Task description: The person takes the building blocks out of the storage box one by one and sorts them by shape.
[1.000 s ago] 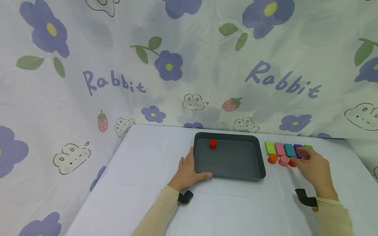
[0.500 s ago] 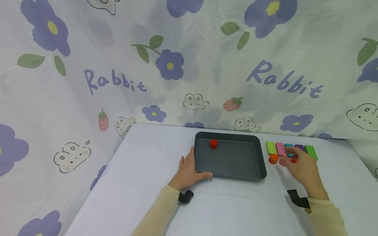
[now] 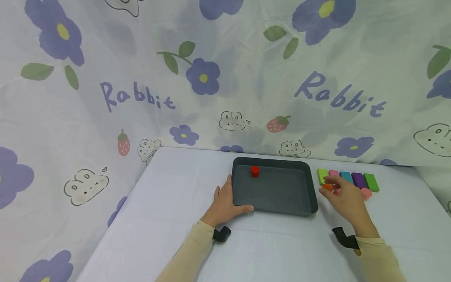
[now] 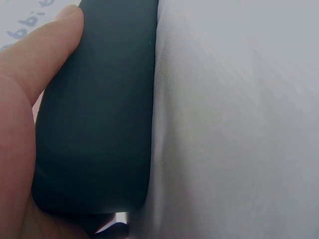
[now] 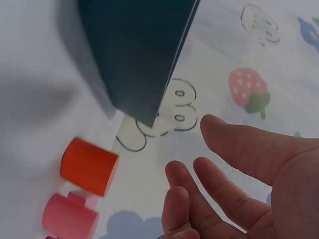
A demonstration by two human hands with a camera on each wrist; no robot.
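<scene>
My left hand point(image 3: 222, 205) rests against the near left corner of a dark grey tray point(image 3: 278, 192). Its fingers lie straight along the side wall and the thumb stretches along the front wall. Inside the tray, towards the back left, stands a red cylinder point(image 3: 255, 172). My right hand point(image 3: 347, 199) hovers over a row of small cylinders to the right of the tray, thumb and fingers apart with nothing between them. Nearest its fingertips is an orange cylinder point(image 5: 89, 167). Beside that one is a pink cylinder point(image 5: 70, 219); the hand hides others in the head view.
Behind the cylinders lies a row of coloured blocks: lime point(image 3: 322, 176), pink point(image 3: 334, 173), teal point(image 3: 347, 177), purple point(image 3: 359, 180) and green point(image 3: 371, 182). Another pink cylinder point(image 3: 366, 193) stands at the row's right end. A patterned cloth point(image 3: 211, 109) hangs behind the white table point(image 3: 282, 246).
My right hand has moved left along the cylinder row, from its right end to the orange cylinder, uncovering the purple and green blocks and the rightmost pink cylinder. The left hand and tray stay put.
</scene>
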